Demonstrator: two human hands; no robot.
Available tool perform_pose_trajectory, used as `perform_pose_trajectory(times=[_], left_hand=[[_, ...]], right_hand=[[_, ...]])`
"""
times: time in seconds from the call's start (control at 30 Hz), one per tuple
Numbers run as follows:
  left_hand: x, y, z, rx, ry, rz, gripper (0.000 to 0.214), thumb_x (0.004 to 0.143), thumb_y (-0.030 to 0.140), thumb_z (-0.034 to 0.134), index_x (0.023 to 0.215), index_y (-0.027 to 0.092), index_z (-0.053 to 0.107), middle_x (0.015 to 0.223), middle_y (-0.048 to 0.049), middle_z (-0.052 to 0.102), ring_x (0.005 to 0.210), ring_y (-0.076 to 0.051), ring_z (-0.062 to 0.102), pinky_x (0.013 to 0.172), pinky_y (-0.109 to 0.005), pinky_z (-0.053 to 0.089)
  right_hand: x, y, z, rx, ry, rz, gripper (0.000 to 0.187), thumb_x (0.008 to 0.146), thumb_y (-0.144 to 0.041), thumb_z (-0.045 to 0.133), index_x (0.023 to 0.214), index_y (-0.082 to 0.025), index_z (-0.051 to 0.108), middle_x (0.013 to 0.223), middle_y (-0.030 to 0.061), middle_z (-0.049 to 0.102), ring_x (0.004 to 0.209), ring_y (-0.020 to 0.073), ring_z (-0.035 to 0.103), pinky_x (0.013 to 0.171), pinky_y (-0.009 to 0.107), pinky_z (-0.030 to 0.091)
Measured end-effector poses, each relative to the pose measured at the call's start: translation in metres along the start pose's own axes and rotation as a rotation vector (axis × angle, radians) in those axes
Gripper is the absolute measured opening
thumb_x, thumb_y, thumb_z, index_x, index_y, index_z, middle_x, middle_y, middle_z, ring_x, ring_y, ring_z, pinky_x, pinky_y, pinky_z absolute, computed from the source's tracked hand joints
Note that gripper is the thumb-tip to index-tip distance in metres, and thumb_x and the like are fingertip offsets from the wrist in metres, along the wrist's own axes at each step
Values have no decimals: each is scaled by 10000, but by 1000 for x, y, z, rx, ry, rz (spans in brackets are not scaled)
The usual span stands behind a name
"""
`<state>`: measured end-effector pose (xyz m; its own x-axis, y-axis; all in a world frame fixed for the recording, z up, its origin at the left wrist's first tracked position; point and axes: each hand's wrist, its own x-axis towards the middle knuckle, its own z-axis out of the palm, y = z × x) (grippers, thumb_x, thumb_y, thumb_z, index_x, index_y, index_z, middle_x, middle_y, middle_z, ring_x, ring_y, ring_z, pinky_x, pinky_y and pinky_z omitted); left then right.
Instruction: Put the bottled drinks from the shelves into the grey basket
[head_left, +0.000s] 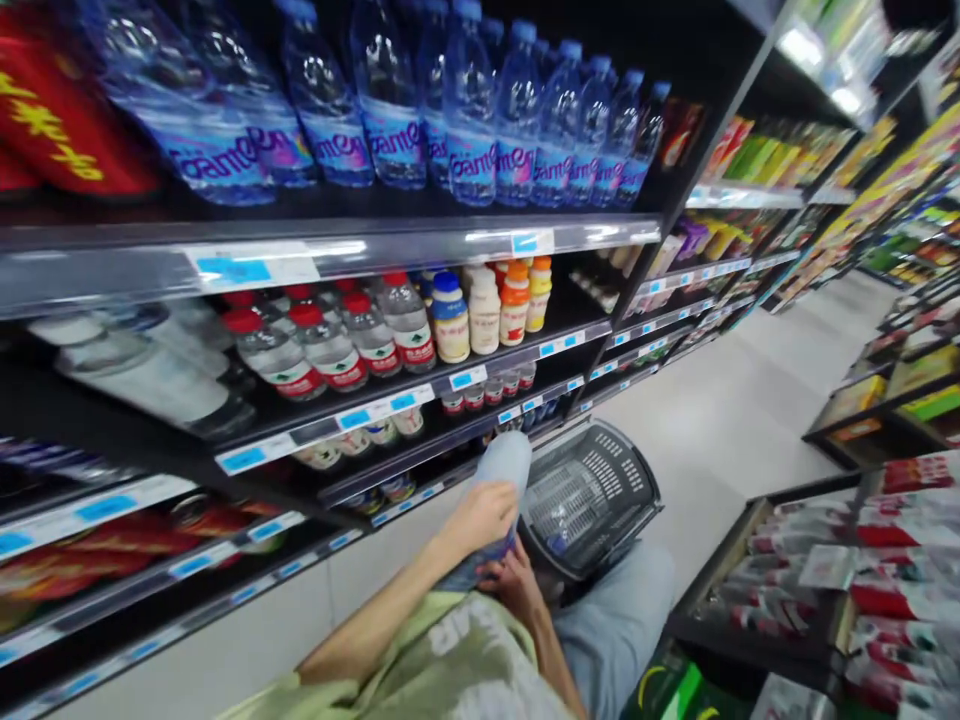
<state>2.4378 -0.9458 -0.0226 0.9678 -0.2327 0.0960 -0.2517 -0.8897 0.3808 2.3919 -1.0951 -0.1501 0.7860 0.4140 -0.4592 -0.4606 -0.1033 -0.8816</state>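
Near the bottom centre of the frame we see a small blue thing [496, 549] with purplish patches, lying between the person's two hands. It is blurred and largely covered, so we cannot tell whether it is a bottle.

The left hand [489, 515] comes in on the forearm from the lower left and sits just above the blue thing in the frame. Its fingers are curled in together like a fist; whether they are clamped on part of the blue thing we cannot tell, since the palm is turned out of our sight. The right hand [516, 578] is just below and slightly to the right of it, fingers bent and closed against its lower side.

Both hands are in front of the body, between a raised knee [504, 462] in pale jeans and the other leg [619, 620] at the lower right. Just right of the hands we see a dark grey basket [609, 447] with slotted walls, something bluish inside its near end.

Across the upper left, shelves carry a row of large blue bottles [472, 150]; beneath them we see red-capped bottles [412, 335] and small orange-capped bottles [514, 312].
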Motion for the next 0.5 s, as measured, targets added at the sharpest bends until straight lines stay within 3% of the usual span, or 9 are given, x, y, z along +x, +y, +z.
perform_pose_trajectory(times=[0.1,0.2,0.27,0.33,0.43,0.5], left_hand=[[1,-11,-13,-8,1,-112,323,948,117,520,636,197,538,730,-35,616,713,-168,577,741,-309,450],[8,-17,-15,-3,-35,-121,316,987,158,517,683,186,600,768,-39,619,731,-164,581,766,-306,470],[13,-21,-13,5,-59,-106,303,1025,191,501,778,173,677,856,-57,662,794,-174,623,789,-303,490],[17,-28,-9,31,-95,-92,300,1056,220,484,886,167,727,957,-77,699,859,-189,662,797,-306,503],[19,-39,1,82,-173,-73,316,1087,263,467,984,172,751,1038,-90,722,861,-197,687,768,-311,502],[18,-45,9,95,-196,-65,326,1101,283,458,1007,179,753,1054,-90,727,833,-192,690,751,-309,493]], right_hand=[[-4,-2,1,289,-62,70,587,834,-480,756,1307,-186,568,1034,97,743,838,242,749,764,389,576],[-2,4,0,390,-99,94,478,869,-350,759,1238,-112,571,953,81,738,744,175,701,736,334,545],[2,11,-3,440,-83,119,366,978,-423,657,1132,-97,594,864,47,710,728,150,693,711,303,521],[8,19,-6,473,-73,158,482,1040,-608,536,993,-134,612,739,12,657,717,160,696,703,286,524],[15,28,-12,482,-119,236,786,891,-965,434,818,-205,622,553,-7,565,655,207,685,700,290,575],[18,33,-16,481,-175,282,906,791,-1070,366,728,-210,645,468,7,523,603,223,663,695,303,588]])
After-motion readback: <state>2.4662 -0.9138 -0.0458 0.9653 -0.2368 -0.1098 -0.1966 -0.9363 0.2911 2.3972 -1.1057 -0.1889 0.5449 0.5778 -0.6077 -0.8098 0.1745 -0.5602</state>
